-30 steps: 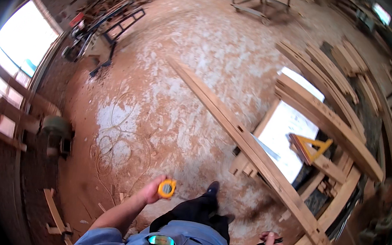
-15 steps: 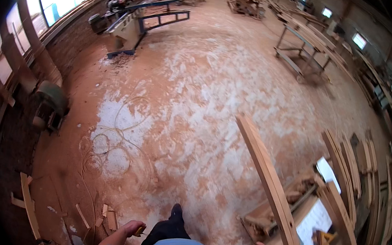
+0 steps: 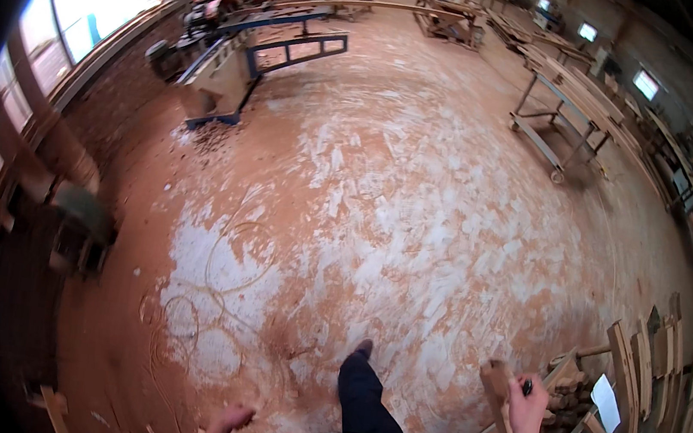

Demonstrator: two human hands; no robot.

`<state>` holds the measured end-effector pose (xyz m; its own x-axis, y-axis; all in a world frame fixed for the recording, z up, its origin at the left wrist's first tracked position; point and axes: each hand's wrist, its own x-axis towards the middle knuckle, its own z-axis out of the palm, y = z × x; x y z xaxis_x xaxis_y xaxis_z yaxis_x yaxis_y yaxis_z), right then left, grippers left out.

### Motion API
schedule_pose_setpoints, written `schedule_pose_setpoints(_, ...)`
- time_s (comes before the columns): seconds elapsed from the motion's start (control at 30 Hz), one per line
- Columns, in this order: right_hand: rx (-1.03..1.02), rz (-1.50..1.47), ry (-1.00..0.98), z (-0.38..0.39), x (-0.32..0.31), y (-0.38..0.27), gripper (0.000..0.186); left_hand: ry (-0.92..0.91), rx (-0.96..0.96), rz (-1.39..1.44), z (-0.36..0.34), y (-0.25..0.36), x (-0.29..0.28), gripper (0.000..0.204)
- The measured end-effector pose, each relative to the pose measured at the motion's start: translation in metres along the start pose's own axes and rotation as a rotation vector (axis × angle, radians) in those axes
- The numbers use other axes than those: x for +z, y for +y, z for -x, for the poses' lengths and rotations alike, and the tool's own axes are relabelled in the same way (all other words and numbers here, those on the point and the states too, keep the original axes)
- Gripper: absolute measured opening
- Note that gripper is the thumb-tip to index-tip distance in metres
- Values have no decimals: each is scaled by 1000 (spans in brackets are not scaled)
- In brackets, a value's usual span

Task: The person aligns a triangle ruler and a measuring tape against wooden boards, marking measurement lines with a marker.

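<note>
In my right hand (image 3: 528,403), closed fingers hold a black pen (image 3: 527,387), of which a short end shows. Just left of that hand is the end of a wooden beam (image 3: 495,380), its lower part running down behind my wrist. I cannot tell whether the hand touches it. My left hand (image 3: 233,417) hangs low to the left of my body with its fingers curled. Something dark shows at its fingertips, too small and blurred to name.
Wooden pieces (image 3: 623,372) and white paper sheets (image 3: 606,402) crowd the lower right. A looped hose or cord (image 3: 212,291) lies on the dusty floor to the left. Farther off stand a blue-framed machine (image 3: 253,58), a motor (image 3: 82,219) and a wheeled timber cart (image 3: 560,113).
My right hand has risen and moved forward with the pen. The beam's far end now sits lower, close to that hand. The view has shifted, and the yellow thing at my left hand no longer shows.
</note>
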<state>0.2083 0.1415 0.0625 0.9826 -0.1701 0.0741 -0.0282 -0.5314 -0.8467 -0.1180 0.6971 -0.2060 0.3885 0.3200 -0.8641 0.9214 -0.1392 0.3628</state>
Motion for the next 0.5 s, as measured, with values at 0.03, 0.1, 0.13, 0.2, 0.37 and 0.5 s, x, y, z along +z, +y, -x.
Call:
schedule_pose_setpoints(0.03,-107,51,23,-28,14,-1,15,-40,-117,-100,-4,-6,-7,37)
schedule_pose_setpoints(0.1,-142,144,23,-98,50,-7,16,34,-55,-233,-3,1,-13,50)
schedule_pose_setpoints(0.13,-58,185,5,-124,70,-14,16,48,-112,-238,-7,12,-17,51)
schedule_pose_setpoints(0.2,-162,87,-27,-178,113,-30,16,62,-198,-210,-30,51,-23,52)
schedule_pose_setpoints(0.37,-128,105,-234,-306,219,-58,20,78,-228,-127,-102,178,-54,56)
schedule_pose_setpoints(0.5,-58,359,-320,-415,290,-5,27,74,-210,-144,-176,270,-87,59)
